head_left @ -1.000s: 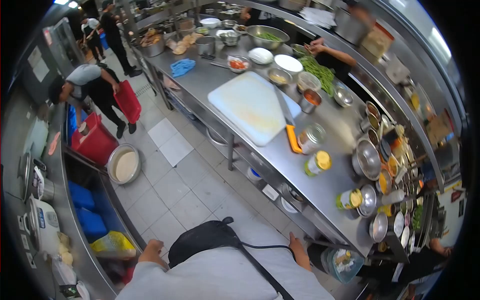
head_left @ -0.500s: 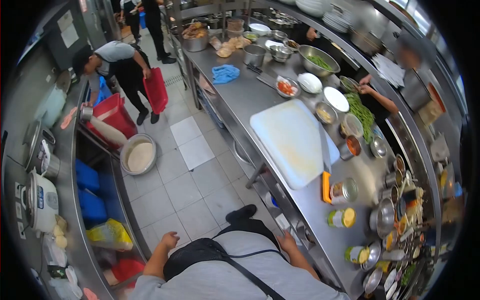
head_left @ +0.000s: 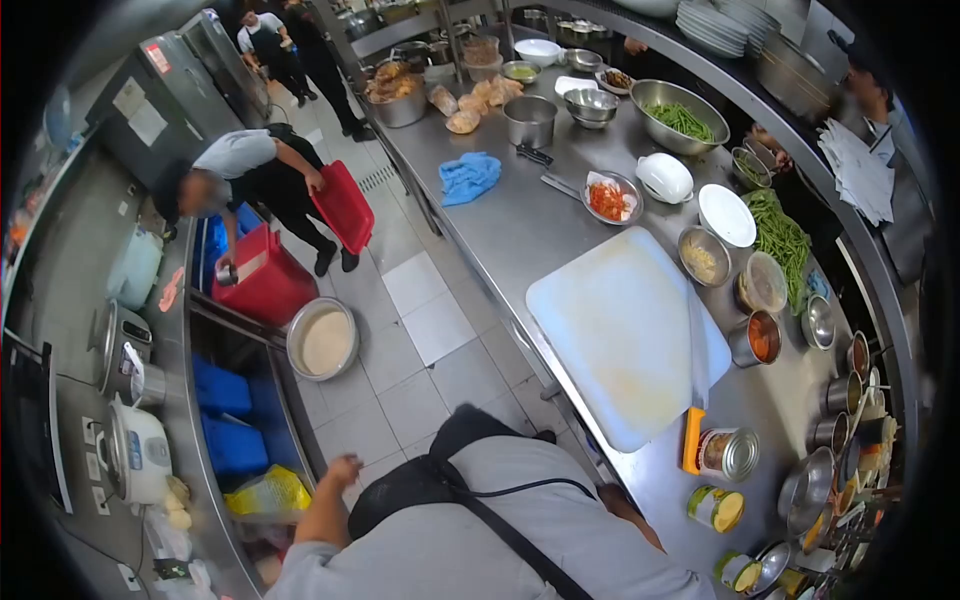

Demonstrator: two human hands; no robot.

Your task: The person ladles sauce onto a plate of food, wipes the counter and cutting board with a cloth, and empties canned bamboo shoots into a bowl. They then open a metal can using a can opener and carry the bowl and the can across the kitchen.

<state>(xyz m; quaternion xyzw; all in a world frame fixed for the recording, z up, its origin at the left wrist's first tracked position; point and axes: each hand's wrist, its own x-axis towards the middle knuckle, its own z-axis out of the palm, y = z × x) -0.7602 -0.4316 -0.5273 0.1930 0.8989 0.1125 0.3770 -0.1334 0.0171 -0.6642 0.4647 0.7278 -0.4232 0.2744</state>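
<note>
My left hand (head_left: 345,470) hangs beside my body above the tiled floor, its fingers loosely apart and nothing seen in them. At the prep counter's near edge is my right hand (head_left: 612,497), in shadow against my side; its fingers are hidden. Closest to it on the counter lie a white cutting board (head_left: 610,340) and a knife with an orange handle (head_left: 692,440), its blade resting on the board. An opened tin can (head_left: 728,454) stands next to the handle, with a yellow-topped tin (head_left: 716,508) nearer me.
At left, a co-worker (head_left: 235,155) bends over a red bin (head_left: 265,275), holding a red lid (head_left: 345,208) and a metal cup. A tub of pale liquid (head_left: 325,340) stands on the floor. Bowls, green beans (head_left: 780,240) and a blue cloth (head_left: 470,178) lie on the counter.
My view has shifted, so the counter and floor tub appear further right. My right hand has gone into shadow at the counter edge. The co-worker's cup has moved from pouring into the tub to over the bin.
</note>
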